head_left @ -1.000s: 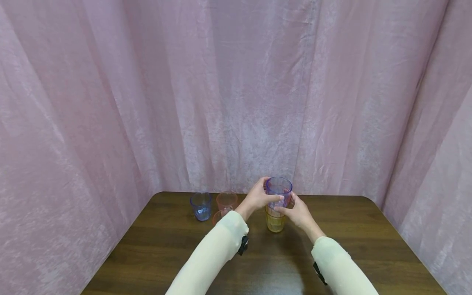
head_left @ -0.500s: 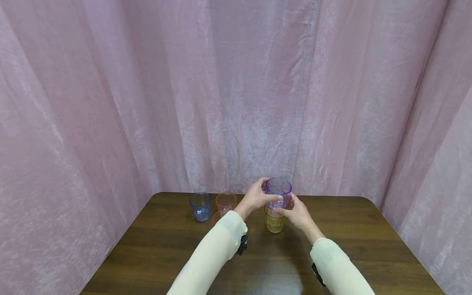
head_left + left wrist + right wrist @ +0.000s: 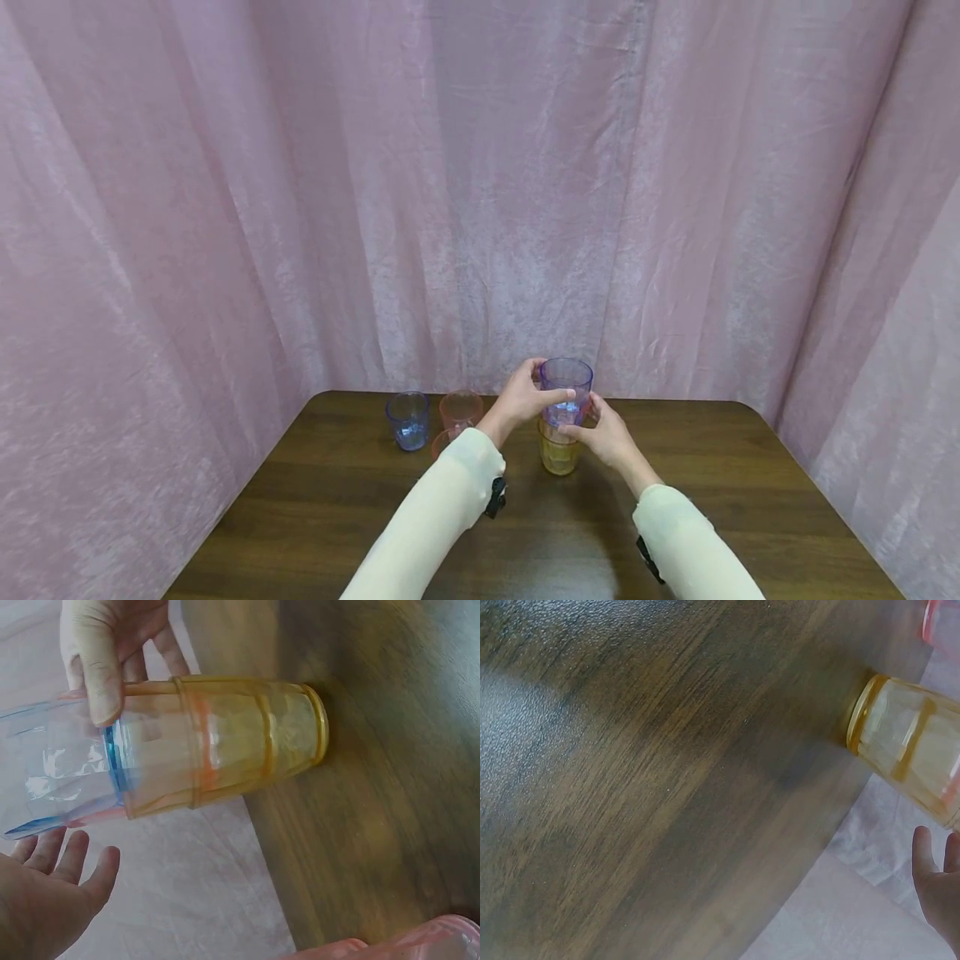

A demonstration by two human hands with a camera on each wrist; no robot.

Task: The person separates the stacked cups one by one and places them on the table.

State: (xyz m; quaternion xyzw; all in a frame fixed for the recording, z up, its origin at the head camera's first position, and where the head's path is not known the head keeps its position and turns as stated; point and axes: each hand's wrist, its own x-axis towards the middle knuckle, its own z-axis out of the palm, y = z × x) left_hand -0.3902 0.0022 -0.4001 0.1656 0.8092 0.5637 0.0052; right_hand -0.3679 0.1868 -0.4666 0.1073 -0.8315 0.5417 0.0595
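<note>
A nested stack of clear plastic tumblers stands upright on the wooden table. At its bottom are what look like two yellow tumblers (image 3: 558,457), one inside the other. A pink tumbler sits in them, its reddish base ring showing through the yellow in the left wrist view. On top, a blue-purple tumbler (image 3: 566,377) is partly inside the pink one. My left hand (image 3: 521,400) holds the blue-purple tumbler, thumb across its near side. Lower down, my right hand (image 3: 609,433) grips the pink tumbler just above the yellow rims, with its thumb (image 3: 103,694) on the wall.
Left of the stack stand a blue tumbler (image 3: 408,425) and a pink tumbler (image 3: 461,407). Another pink tumbler (image 3: 442,442) is partly hidden behind my left sleeve. The table's (image 3: 330,500) back edge meets a pink curtain (image 3: 480,208).
The blue-purple tumbler has risen very slightly against the stack, and my left thumb is a little higher on it. The right hand and the yellow tumblers keep their places.
</note>
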